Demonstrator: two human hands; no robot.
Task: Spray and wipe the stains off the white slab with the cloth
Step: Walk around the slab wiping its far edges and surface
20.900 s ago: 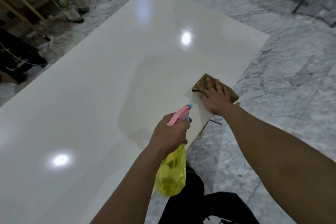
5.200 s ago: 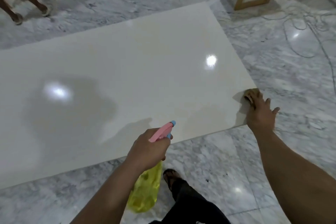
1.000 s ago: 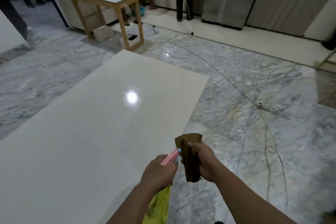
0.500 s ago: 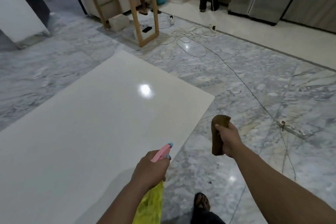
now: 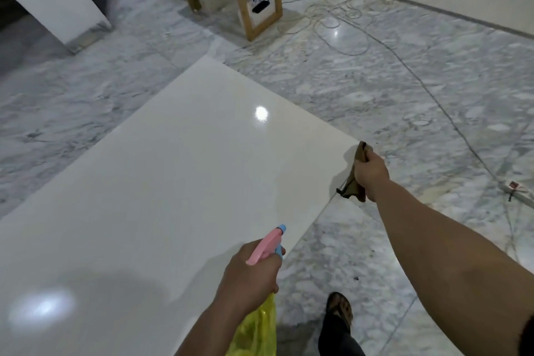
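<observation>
One white slab point(image 5: 161, 182) flat on the marble floor point(image 5: 404, 113), one spray bottle point(image 5: 260, 324) of yellow liquid gripped by the left hand point(image 5: 250, 274) at the slab's near edge, one brown cloth point(image 5: 357, 176) bunched in the right hand point(image 5: 371, 172) at the slab's right corner, hands well apart

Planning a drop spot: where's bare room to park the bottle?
Slab is bare from its far corner to the left hand holding the bottle. Floor between slab edge and right arm is free. Tight: right corner, where the right hand grips the cloth; cables clutter the far floor.
</observation>
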